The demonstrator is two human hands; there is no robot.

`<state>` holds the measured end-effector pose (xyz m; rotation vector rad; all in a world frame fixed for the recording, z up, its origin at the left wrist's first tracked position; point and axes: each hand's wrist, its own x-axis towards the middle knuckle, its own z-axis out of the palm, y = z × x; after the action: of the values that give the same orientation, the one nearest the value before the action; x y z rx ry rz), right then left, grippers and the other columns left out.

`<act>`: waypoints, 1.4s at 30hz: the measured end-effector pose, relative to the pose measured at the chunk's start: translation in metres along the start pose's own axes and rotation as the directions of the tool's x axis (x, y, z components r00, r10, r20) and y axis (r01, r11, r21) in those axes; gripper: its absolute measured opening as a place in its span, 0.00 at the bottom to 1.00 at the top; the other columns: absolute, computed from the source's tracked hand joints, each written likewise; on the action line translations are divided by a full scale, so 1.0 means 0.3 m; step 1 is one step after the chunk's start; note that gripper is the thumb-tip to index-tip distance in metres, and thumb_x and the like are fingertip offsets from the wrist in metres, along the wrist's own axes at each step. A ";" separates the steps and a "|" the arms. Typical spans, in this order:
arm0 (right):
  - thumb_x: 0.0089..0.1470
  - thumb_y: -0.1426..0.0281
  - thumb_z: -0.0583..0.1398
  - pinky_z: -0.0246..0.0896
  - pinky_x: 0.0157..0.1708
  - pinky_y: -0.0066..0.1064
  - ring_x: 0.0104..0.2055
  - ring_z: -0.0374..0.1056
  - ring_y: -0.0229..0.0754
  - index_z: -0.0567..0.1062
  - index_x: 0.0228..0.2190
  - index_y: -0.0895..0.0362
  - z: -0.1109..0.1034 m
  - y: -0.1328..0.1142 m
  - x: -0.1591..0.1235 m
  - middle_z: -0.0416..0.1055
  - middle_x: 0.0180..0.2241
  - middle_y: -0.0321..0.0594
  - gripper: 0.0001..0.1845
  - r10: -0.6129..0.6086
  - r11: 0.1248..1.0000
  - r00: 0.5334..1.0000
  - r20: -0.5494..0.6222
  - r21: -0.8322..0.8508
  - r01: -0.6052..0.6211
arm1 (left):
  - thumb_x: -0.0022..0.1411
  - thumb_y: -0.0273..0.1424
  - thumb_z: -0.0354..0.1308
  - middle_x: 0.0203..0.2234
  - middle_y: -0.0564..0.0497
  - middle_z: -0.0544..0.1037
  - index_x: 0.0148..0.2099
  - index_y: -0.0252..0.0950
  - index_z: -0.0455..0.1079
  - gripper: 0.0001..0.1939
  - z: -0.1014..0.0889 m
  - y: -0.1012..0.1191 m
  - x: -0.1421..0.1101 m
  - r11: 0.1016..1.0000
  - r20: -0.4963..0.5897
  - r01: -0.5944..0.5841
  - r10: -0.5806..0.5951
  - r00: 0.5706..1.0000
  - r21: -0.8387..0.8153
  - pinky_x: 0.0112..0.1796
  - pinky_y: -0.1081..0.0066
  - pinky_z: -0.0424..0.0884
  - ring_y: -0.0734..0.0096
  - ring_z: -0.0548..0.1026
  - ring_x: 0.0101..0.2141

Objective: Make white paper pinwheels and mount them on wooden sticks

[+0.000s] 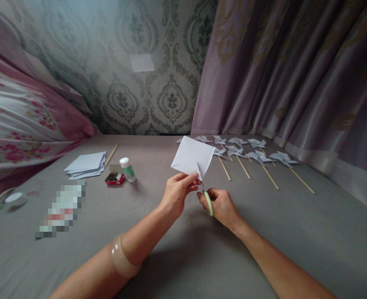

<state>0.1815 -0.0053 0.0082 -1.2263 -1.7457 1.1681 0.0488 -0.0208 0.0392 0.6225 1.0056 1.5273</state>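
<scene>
A square of white paper (192,153) is held up over the grey cloth, one corner pinched between the thumb and fingers of my left hand (178,189). My right hand (223,207) grips scissors (208,203) with pale green handles. Their blades meet the paper's lower edge beside my left thumb, and a slit runs from there toward the paper's middle. How far the blades are apart is hard to see.
Several white paper pinwheels (259,157) on wooden sticks lie at the right. Left of my hands are a paper stack (86,162), sticks (111,154), a small red box (114,178), a white-and-green bottle (127,170) and a blurred-out packet (63,207).
</scene>
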 end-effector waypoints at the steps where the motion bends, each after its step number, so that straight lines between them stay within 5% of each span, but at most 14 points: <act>1: 0.42 0.57 0.59 0.48 0.19 0.27 0.18 0.53 0.33 0.64 0.14 0.56 0.000 0.000 0.000 0.60 0.14 0.33 0.18 0.000 1.000 1.000 0.000 -0.002 0.000 | 0.41 0.31 0.70 0.20 0.49 0.75 0.25 0.28 0.73 0.12 0.000 0.000 0.000 1.000 0.000 -0.002 0.002 1.000 0.000 0.26 0.78 0.67 0.76 0.73 0.24; 30: 0.42 0.56 0.59 0.46 0.19 0.27 0.18 0.52 0.32 0.64 0.13 0.56 0.001 -0.001 0.001 0.59 0.13 0.32 0.19 0.009 1.000 1.000 0.008 -0.019 -0.009 | 0.41 0.29 0.70 0.20 0.50 0.74 0.25 0.28 0.72 0.12 0.001 0.003 0.006 1.000 -0.017 0.014 -0.014 1.000 -0.010 0.25 0.79 0.67 0.76 0.74 0.24; 42: 0.39 0.54 0.61 0.48 0.18 0.27 0.17 0.52 0.32 0.66 0.13 0.57 -0.005 -0.042 -0.010 0.61 0.13 0.33 0.20 0.082 0.991 0.991 0.106 0.093 -0.092 | 0.43 0.30 0.69 0.20 0.51 0.74 0.27 0.30 0.72 0.11 -0.002 0.004 -0.003 1.000 0.016 0.001 0.000 1.000 -0.019 0.26 0.78 0.68 0.77 0.74 0.24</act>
<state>0.1797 -0.0094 0.0203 -1.2129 -1.7010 1.3727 0.0479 -0.0218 0.0401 0.6199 0.9783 1.5276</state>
